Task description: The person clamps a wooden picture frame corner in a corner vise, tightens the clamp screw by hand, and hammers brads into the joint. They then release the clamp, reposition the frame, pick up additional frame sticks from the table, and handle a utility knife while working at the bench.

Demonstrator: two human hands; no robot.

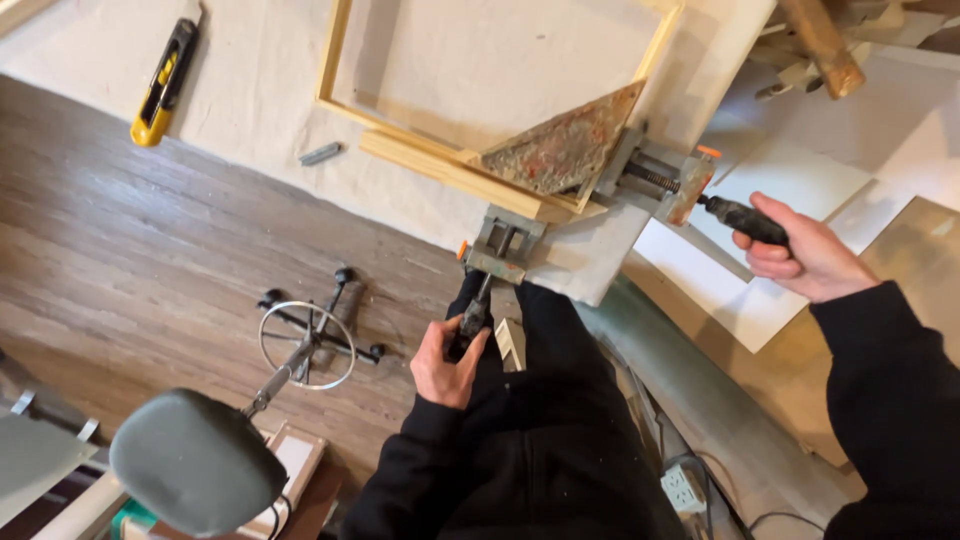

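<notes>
Each hand gripped a handle of the corner clamp (560, 215), left hand (450, 360) and right hand (805, 255), apparently tightening it on the wooden frame (345, 75) corner.

Corner clamp (600, 200) on wooden frame (345, 60) corner; utility knife (165, 80) far left on cloth (250, 120); stool (200, 455) probably below, on floor (120, 260).

So I count two hands, left hand (450, 362) and right hand (806, 258), one corner clamp (590, 205) with two screw handles, one wooden frame (460, 165), one yellow utility knife (163, 82), one stool (195, 460), one power strip (683, 488).
</notes>
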